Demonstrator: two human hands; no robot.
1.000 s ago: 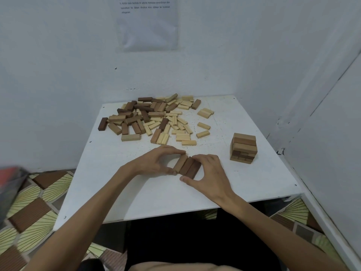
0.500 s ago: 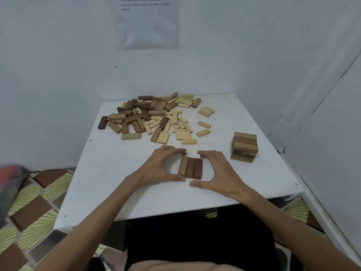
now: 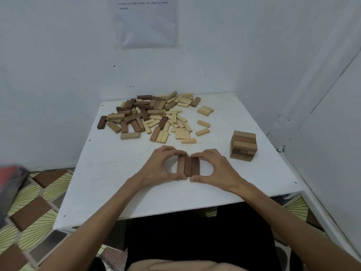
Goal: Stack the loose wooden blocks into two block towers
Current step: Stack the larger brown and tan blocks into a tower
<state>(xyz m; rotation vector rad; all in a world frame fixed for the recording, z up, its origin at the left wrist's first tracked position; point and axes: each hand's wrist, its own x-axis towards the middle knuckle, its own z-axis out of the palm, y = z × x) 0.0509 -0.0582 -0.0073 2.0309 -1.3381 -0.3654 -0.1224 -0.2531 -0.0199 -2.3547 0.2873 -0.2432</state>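
Three brown blocks (image 3: 188, 166) sit side by side, near-centre on the table (image 3: 117, 182); my left hand (image 3: 158, 165) and right hand (image 3: 213, 167) pinch their near and far ends. Probably light, rigid and smooth, so I would squeeze the ends together.

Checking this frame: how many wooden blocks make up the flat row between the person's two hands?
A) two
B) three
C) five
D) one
B: three brown rectangular wooden blocks lie side by side, flat on the white table. The left hand and right hand pinch the row between fingertips at its far end and thumbs at its near end.
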